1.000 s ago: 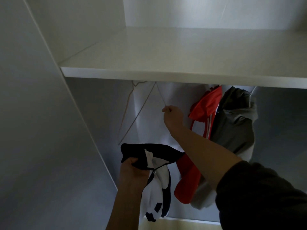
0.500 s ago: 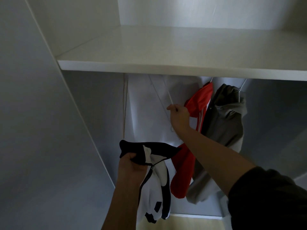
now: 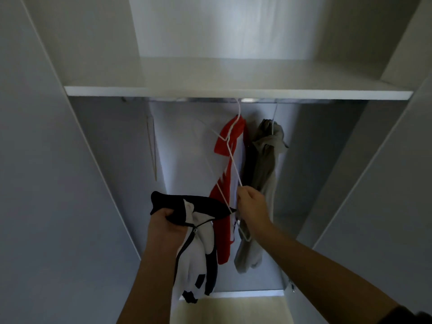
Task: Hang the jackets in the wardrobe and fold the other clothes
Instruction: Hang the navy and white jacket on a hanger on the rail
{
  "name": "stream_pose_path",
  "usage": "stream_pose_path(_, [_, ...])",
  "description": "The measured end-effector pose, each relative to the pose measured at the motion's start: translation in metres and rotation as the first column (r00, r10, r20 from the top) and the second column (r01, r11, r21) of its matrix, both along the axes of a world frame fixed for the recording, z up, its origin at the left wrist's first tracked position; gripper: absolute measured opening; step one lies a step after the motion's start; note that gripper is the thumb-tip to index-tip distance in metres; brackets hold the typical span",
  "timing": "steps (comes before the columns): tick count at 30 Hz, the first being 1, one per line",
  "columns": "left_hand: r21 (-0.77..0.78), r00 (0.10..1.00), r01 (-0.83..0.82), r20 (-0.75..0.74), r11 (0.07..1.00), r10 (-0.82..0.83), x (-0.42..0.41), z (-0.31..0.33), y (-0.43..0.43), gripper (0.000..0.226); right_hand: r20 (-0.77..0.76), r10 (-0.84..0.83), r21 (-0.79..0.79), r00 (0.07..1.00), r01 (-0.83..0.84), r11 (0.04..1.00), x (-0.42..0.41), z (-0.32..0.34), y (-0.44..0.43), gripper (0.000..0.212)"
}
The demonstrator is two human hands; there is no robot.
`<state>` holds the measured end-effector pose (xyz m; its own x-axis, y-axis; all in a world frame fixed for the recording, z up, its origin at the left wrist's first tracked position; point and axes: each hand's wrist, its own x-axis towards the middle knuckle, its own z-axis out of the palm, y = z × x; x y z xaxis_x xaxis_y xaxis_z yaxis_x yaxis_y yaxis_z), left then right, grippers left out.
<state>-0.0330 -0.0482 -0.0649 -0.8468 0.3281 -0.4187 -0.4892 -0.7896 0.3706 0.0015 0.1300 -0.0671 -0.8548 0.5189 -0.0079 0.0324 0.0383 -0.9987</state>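
While the wardrobe [image 3: 112, 148] stands open w/ its white shelf [image 3: 210, 90] across the top, a bare thin hanger [image 3: 152, 146] hangs edge-on at far left under the rail [image 3: 201, 100], well apart from the clothes.

Next over, low & near the camera, the left hand [image 3: 163, 223] has its fingers curled tight round the dark collar of the black-and-white jacket [image 3: 198, 251]. The jkt is bunched at the top & dangles below the fist, zip side showing. It is not yet on a hanger and sits in front of the wardrobe opening, well below the rail.

Just R of it the red-and-white jacket [image 3: 223, 239] hangs from the rail by a white hook, its lower part beside the b/w jkt's body.

Crossing in front of the red one is the white wire hanger [image 3: 233, 164], tilted, one corner low by the R wrist. The right hand [image 3: 252, 206] pinches one of its wires btwn thumb & fingertips, fingers closed on it. Can't tell if this hanger's hook is on the rail or off. The hand sits just R of the b/w collar; contact not clear.

Furthest R, a grey garment [image 3: 261, 169] droops from another white hanger on the rail, just beside the red jkt & partly behind the R hand. Pale floor [image 3: 233, 309] shows at bottom.
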Motion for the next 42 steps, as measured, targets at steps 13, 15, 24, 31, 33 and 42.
stream_pose_path(13, [-0.223, 0.993, 0.114, 0.010, 0.968, -0.114, 0.110, 0.018, 0.028, 0.029, -0.070, -0.240, 0.152, 0.968, 0.248, 0.957, 0.134, 0.042, 0.077, 0.033])
stream_pose_path(15, [-0.260, 0.987, 0.161, 0.019, 0.952, -0.161, 0.117, 0.022, 0.029, 0.029, -0.082, -0.282, 0.220, 0.956, 0.293, 0.931, 0.145, 0.036, 0.084, 0.036])
stream_pose_path(24, [-0.443, 0.951, 0.261, -0.035, 0.858, -0.308, 0.130, 0.059, 0.056, 0.031, -0.160, -0.384, 0.150, 0.909, 0.407, 0.901, 0.171, 0.065, 0.106, 0.041])
stream_pose_path(31, [-0.445, 0.924, 0.300, -0.086, 0.844, -0.373, 0.132, 0.079, 0.079, 0.030, -0.466, -0.292, -0.233, 0.835, 0.203, 0.951, 0.190, 0.140, 0.076, 0.045])
stream_pose_path(33, [-0.444, 0.910, 0.341, -0.067, 0.829, -0.410, 0.135, 0.082, 0.081, 0.026, -0.533, -0.272, -0.297, 0.801, 0.124, 0.947, 0.195, 0.147, 0.067, 0.046])
stream_pose_path(42, [-0.512, 0.919, 0.216, -0.180, 0.831, -0.350, 0.118, 0.104, 0.078, 0.025, -0.298, -0.163, -0.297, 0.940, 0.071, 0.952, 0.188, 0.064, 0.032, 0.057])
